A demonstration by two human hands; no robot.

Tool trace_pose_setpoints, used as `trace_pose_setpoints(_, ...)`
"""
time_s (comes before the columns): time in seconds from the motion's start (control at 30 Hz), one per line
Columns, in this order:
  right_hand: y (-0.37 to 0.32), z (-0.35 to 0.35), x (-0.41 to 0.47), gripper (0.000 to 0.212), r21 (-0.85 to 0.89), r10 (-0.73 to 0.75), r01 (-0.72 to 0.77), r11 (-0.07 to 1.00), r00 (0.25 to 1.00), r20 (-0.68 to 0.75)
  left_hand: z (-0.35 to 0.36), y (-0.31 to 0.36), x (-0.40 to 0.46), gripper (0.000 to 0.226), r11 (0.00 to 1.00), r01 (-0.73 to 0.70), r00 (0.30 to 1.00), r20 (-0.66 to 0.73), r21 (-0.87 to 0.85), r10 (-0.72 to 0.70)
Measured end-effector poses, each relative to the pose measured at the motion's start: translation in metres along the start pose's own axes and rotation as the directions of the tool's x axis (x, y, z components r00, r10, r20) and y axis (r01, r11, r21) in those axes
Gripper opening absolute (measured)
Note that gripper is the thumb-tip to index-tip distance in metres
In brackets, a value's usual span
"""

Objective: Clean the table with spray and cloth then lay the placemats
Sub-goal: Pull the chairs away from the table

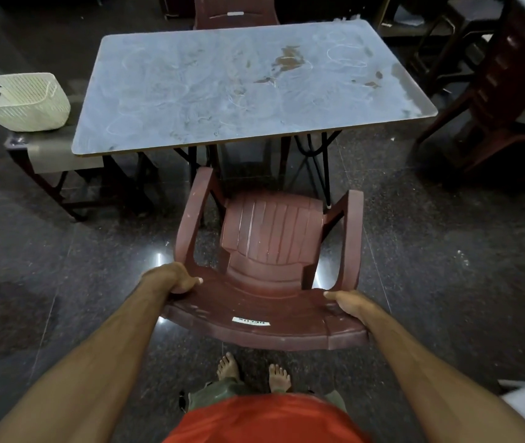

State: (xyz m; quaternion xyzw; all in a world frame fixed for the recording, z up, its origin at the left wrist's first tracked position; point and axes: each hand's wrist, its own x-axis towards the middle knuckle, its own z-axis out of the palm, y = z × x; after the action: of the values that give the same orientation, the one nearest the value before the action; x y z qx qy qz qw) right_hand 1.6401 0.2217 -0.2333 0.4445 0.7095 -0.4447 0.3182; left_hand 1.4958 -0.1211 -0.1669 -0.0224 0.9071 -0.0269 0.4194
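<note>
Two hands grip the top of a maroon plastic armchair's [270, 251] backrest: the left hand [176, 278] at its left corner, the right hand [349, 306] at its right. The chair faces the grey desk [190, 91], stained brown. A white basket [21, 100] sits on a stool beside the desk.

Chair [270, 251] before table [190, 91]; basket [24, 103] on stool [59, 155] left of table.

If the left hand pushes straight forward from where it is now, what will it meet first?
The left hand already grips the chair backrest; pushed ahead, the chair's armrests would probably reach the table edge or legs first, though depth is unclear.
</note>
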Motion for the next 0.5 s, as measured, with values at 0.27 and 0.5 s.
trace_pose_setpoints(0.27,0.001,-0.004,-0.001,0.016,0.124,0.163,-0.191,0.974,0.965,0.205,-0.016,-0.031,0.031,0.039,0.914,0.028,0.964,0.251,-0.404,0.081)
trace_pose_setpoints(0.5,0.006,-0.008,0.003,0.016,0.205,0.183,-0.234,0.95,0.954,0.237,0.004,-0.041,0.051,0.026,0.518,0.305,0.898,0.422,-0.799,0.124)
